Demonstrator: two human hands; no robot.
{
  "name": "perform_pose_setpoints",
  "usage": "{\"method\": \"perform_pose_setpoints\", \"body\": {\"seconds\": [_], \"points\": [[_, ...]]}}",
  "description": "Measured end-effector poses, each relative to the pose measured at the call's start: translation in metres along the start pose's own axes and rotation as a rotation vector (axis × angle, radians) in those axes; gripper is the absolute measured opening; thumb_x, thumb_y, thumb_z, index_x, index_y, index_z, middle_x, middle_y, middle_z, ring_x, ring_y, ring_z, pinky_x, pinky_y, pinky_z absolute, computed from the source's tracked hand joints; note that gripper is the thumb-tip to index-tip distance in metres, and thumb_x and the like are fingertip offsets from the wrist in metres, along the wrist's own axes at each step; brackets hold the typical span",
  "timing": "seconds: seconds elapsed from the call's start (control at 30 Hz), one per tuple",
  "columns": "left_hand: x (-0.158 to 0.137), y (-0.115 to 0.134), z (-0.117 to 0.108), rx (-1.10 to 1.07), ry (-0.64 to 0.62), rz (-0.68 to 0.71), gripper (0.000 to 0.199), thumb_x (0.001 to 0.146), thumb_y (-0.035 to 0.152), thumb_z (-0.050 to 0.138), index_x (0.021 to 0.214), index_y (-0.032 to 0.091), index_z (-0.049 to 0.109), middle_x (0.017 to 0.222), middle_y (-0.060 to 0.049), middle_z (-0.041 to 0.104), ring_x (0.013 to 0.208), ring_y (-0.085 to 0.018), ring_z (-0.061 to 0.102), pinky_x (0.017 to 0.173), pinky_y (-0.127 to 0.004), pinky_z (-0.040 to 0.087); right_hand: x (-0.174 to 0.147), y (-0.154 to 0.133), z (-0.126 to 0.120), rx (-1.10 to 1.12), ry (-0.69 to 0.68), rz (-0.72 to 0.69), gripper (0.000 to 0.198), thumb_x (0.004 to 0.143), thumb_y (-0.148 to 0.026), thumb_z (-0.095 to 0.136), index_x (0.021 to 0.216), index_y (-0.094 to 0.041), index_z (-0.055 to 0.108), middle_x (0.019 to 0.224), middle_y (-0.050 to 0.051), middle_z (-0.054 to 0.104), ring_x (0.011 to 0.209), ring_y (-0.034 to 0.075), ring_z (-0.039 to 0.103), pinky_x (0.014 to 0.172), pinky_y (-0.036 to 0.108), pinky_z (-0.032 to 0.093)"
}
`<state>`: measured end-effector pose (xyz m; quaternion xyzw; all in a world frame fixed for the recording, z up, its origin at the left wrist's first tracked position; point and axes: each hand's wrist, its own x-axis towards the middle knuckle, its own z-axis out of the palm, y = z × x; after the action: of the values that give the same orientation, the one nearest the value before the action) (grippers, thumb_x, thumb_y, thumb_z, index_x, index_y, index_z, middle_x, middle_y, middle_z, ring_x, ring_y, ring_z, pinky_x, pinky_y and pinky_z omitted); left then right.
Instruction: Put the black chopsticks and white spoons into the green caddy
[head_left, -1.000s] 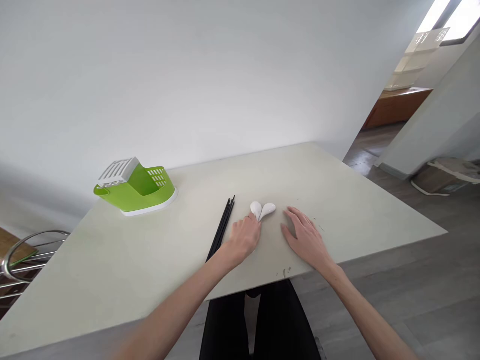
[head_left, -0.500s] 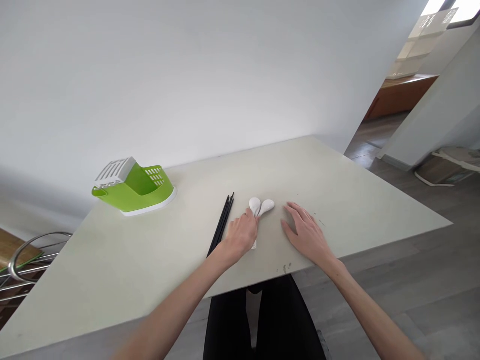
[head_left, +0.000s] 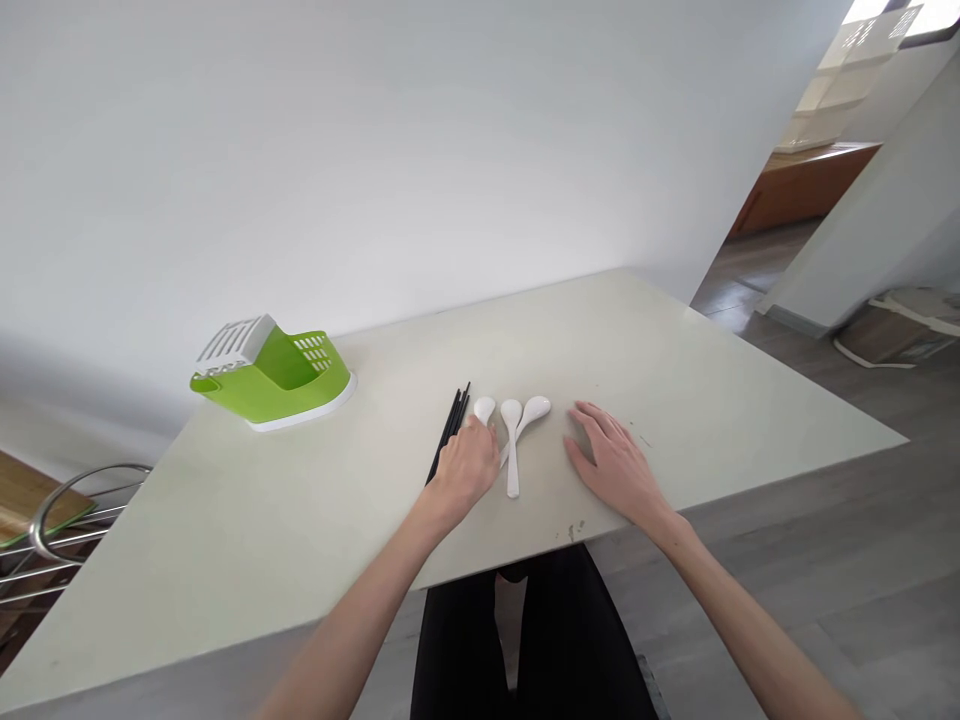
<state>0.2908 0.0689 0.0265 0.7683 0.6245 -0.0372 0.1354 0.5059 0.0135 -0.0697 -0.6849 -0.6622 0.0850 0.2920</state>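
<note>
Spoon [head_left: 484, 407]: handle pinched in the curled left hand [head_left: 466, 462]; spoons are apparently being separated.
Crossed spoons [head_left: 513, 440]: laid between both hands, one over the other.
Chopsticks [head_left: 448, 430]: bundled at the left hand's outer side, partly covered; clearance is called for next.
Right hand [head_left: 611, 465]: spread on the surface [head_left: 360, 500], nothing held.

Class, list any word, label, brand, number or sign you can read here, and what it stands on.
None can be read.
No lettering shows on the white spoons, black chopsticks or green basket.
The brown container at far right is too blurred to tell.
</note>
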Motion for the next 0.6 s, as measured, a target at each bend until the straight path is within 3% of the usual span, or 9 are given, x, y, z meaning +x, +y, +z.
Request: {"method": "perform_pose_setpoints", "body": {"seconds": [0.23, 0.37, 0.6], "points": [[0.009, -0.001, 0.004, 0.039, 0.001, 0.021, 0.040, 0.110, 0.029, 0.032, 0.101, 0.013, 0.067, 0.109, -0.021, 0.074, 0.102, -0.031, 0.075, 0.078, -0.036, 0.053, -0.001, 0.000, 0.000, 0.009, 0.004, 0.006, 0.054, 0.106, -0.048, 0.037, 0.151, -0.021, 0.052, 0.163, 0.011, 0.050, 0.154, 0.030, 0.042, 0.125, 0.053, 0.039], [0.012, 0.003, -0.001, 0.079, -0.047, 0.020, 0.043, 0.107, 0.026, 0.035, 0.089, 0.014, 0.072, 0.101, -0.019, 0.076, 0.100, -0.033, 0.076, 0.078, -0.038, 0.053, -0.001, 0.001, 0.000, 0.008, 0.016, -0.010, 0.054, 0.106, -0.047, 0.037, 0.151, -0.020, 0.053, 0.162, 0.011, 0.051, 0.153, 0.030, 0.043, 0.124, 0.053, 0.039], [0.013, 0.014, -0.018, 0.059, -0.087, -0.033, 0.043, 0.105, 0.026, 0.035, 0.090, 0.015, 0.074, 0.103, -0.020, 0.078, 0.104, -0.033, 0.075, 0.082, -0.038, 0.053, 0.000, 0.002, 0.002, 0.015, 0.041, -0.036, 0.053, 0.106, -0.046, 0.037, 0.150, -0.023, 0.055, 0.160, 0.010, 0.054, 0.153, 0.030, 0.043, 0.124, 0.055, 0.039]]}}
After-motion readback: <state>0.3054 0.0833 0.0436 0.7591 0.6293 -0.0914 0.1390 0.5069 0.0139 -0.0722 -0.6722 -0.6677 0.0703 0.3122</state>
